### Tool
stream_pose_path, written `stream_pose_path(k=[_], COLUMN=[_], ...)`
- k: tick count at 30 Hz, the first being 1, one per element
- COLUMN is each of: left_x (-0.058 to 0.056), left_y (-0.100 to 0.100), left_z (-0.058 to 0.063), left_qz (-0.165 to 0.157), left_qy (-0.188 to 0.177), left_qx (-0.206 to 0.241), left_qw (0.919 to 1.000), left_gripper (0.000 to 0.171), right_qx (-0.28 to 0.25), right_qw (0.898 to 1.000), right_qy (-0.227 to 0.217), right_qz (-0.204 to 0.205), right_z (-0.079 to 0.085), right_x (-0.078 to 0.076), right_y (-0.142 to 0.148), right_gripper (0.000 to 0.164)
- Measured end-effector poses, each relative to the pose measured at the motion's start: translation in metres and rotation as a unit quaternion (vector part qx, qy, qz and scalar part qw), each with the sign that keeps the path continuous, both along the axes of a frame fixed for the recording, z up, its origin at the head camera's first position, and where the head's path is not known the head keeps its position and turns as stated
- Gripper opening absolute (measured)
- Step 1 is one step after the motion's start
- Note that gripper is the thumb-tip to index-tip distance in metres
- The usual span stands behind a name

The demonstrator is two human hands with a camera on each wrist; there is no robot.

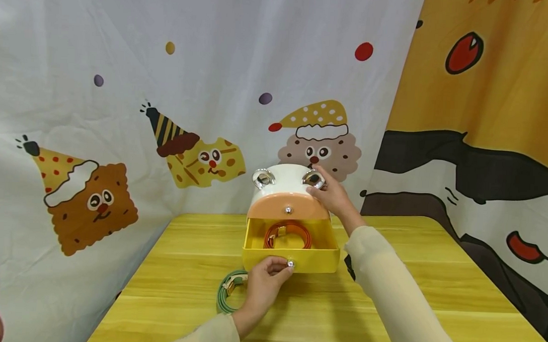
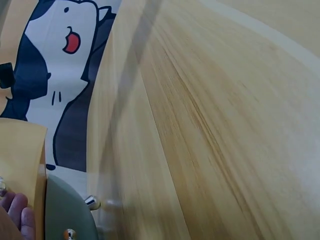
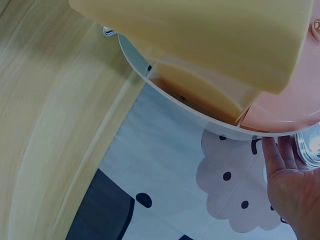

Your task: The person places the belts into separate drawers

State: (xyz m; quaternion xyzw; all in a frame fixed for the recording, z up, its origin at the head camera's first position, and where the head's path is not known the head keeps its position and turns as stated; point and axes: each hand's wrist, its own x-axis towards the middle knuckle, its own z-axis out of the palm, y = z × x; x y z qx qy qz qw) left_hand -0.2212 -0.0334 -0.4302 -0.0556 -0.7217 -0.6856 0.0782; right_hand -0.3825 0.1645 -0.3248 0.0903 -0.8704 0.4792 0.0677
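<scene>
Storage box with two eyes, viewed across the table. The white-topped box (image 1: 286,179) stands on the yellow wood-grain table (image 1: 175,273), near its far edge. Its peach upper front (image 1: 273,206) carries a silver knob (image 1: 288,210); below, the yellow drawer (image 1: 316,261) projects toward the person, its interior exposed. Within it lies a coiled orange-red belt (image 1: 307,236) with a gold-coloured buckle.

The two hands work well apart. The left hand (image 1: 264,282), lower, pinches the drawer knob (image 1: 291,263) between thumb and fingers. The right hand (image 1: 331,193), higher, grips the silver-rimmed eye (image 1: 313,179) on the person's right, thumb below and fingers above; the matching left eye (image 1: 263,178) is untouched. Both arms wear cream sleeves (image 1: 392,281).

On the tabletop, just beside the left hand and partly hidden by it, rests a coiled green belt (image 1: 222,292), also buckled. Behind, I see a pale curtain (image 1: 214,63) printed with cartoon biscuits and cheese in party hats; orange and black shapes fill its right side.
</scene>
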Motion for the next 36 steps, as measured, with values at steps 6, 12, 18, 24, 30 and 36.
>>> stream_pose_path(k=[6, 12, 18, 24, 30, 36], left_x=[0.007, 0.005, 0.004, -0.017, -0.028, -0.035], left_y=[0.003, 0.002, 0.002, 0.001, 0.002, 0.004], left_z=[0.009, 0.009, 0.010, -0.014, -0.024, -0.023], left_qz=[0.020, 0.020, 0.021, 0.020, 0.024, 0.033], left_qy=[0.015, 0.006, -0.001, -0.004, -0.012, -0.014], left_qx=[0.007, 0.007, 0.007, 0.004, -0.001, 0.001], left_qw=[0.9997, 0.9998, 0.9997, 0.9998, 0.9996, 0.9993], left_gripper=[0.015, 0.015, 0.015, 0.016, 0.015, 0.015], right_qx=[0.001, 0.000, 0.007, 0.004, 0.009, 0.007], right_qw=[1.000, 1.000, 1.000, 1.000, 1.000, 1.000], right_qy=[-0.005, -0.008, -0.005, -0.011, -0.007, -0.004], right_qz=[-0.001, 0.000, 0.000, -0.003, -0.001, 0.000], right_z=[0.000, 0.000, -0.001, -0.001, -0.001, -0.001], right_x=[0.001, 0.000, 0.000, 0.003, 0.003, 0.002], right_y=[0.001, 0.001, 0.001, 0.000, 0.001, 0.000], right_gripper=[0.069, 0.070, 0.070, 0.070, 0.069, 0.069])
